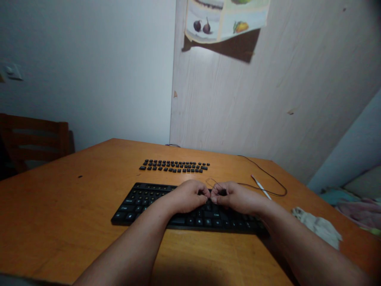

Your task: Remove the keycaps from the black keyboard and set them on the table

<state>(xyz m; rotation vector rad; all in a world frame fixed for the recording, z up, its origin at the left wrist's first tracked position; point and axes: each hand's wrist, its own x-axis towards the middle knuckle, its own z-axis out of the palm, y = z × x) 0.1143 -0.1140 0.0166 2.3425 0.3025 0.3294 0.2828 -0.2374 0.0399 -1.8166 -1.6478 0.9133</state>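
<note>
A black keyboard (190, 227) lies on the wooden table, and both hands meet over its middle right part. My left hand (189, 196) is closed in a pinch above the keys; whatever its fingertips hold is hidden. Beside it, my right hand (230, 195) is closed too, its fingertips almost touching those of the left. A thin bent wire loop (210, 181) sticks out beyond the right fingers and seems gripped by them. Behind the keyboard, several loose black keycaps (174, 166) lie in rows. Part of the keyboard is covered by my hands and forearms.
On the right of the wooden table (74, 206) are a black cable (272, 176), a white pen-like stick (261, 186) and a crumpled pale cloth (318, 226). A wooden chair (35, 139) stands at the left. The wall (119, 79) rises behind the table.
</note>
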